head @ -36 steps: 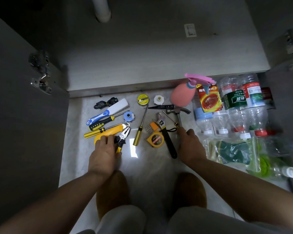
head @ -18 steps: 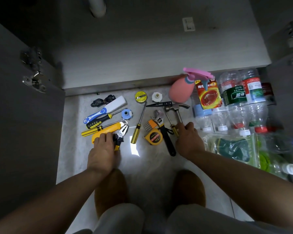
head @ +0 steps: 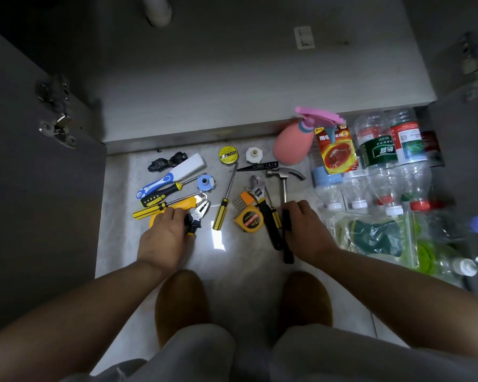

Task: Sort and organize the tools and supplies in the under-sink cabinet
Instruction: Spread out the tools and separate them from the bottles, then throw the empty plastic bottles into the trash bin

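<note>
Under-sink tools grouped on floor (head: pixel 119 205); sorting judged about midway.
Left hand (head: pixel 163 238) grips pliers (head: pixel 198 216), left of tape measure (head: pixel 249 218); right hand (head: pixel 308 232) curls round hammer (head: pixel 285 175) handle, right of it; bottles (head: pixel 384 166) farther right; return to cabinet (head: pixel 232 78) apparently outstanding.

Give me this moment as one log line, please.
left hand: holds pliers | right hand: grips hammer | tape measure: untouched on floor

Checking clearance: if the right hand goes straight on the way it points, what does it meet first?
The right hand grips the hammer by its handle and points at the cabinet. Past the hammer's own head, the pink spray bottle looks first in line, though depth is unclear.
</note>
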Motion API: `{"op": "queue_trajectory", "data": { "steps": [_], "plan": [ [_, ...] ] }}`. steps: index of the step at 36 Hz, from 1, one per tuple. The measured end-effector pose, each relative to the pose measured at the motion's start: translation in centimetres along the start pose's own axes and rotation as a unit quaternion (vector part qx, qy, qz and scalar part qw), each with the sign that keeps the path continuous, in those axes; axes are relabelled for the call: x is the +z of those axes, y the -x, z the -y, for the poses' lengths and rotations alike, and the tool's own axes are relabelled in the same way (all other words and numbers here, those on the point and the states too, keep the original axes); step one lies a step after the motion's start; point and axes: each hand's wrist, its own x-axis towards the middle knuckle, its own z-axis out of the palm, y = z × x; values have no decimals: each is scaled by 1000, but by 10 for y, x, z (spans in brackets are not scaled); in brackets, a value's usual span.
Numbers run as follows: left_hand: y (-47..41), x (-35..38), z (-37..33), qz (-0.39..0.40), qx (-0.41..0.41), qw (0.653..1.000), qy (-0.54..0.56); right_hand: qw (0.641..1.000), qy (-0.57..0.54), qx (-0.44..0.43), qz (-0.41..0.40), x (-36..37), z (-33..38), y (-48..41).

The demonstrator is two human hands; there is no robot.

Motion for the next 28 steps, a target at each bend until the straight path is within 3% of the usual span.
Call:
{"op": "queue_trajectory", "data": {
  "steps": [5,7,12,14,18,22,28],
  "plan": [
    [-10,-22,-22,-54,118,988,-82,1000,-22,-16,-1,-26,-8,8],
    [-20,-37,-42,-35,166,983,-76,999,-38,-22,-13,-41,-14,13],
    [-50,-85,-108,211,215,953,-20,993,-9,1,-120,-87,-33,21],
    [-57,-104,-138,262,233,936,-39,985,12,45,-165,-107,-43,21],
    [-68,-133,-191,262,279,921,-75,966,49,152,-205,-140,-65,14],
    [-78,-147,-236,248,295,919,-82,956,75,223,-175,-151,-76,4],
    [-89,-126,-272,262,263,925,79,949,92,276,-117,-143,-77,-12]
  ]
}}
